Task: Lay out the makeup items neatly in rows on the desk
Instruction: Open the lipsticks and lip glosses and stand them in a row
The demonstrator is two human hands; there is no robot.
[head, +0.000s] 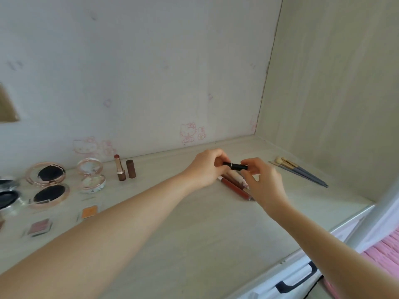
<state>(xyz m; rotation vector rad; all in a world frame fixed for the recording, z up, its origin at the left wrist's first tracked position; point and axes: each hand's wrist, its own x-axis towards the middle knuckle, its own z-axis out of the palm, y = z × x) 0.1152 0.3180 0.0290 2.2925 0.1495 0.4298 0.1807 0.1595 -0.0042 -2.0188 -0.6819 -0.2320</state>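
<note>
Black lipstick tube [235,166] is held level above the worktop [194,229], toward its back edge and right of centre, between both hands. Left hand [206,167] comes in from the lower left on a long bare forearm, fingers curled over the tube's left end, grip clamped on it. Right hand [262,180] comes from the lower right, wrist bent, thumb and fingertips pinching the tube's right end; remaining fingers loosely curled. Silver band shows on the tube between the two grips. Directly under the hands, lying on the worktop: a reddish-brown lip gloss tube [234,188] and a paler tube beside it, partly hidden by the hands. Right of them, near the right-side wall, a bunch of grey-handled brushes [300,172] lying fanned. Left, near the back edge: an uncapped lipstick [120,168] standing upright with its brown cap [130,168] just beside it. Further left: open compact with pale powder [91,176], open rose-gold compact with dark pans [48,186], another dark one at the left edge, cut off. In front of those, small orange pan [89,211] and pink pan [38,227].
</note>
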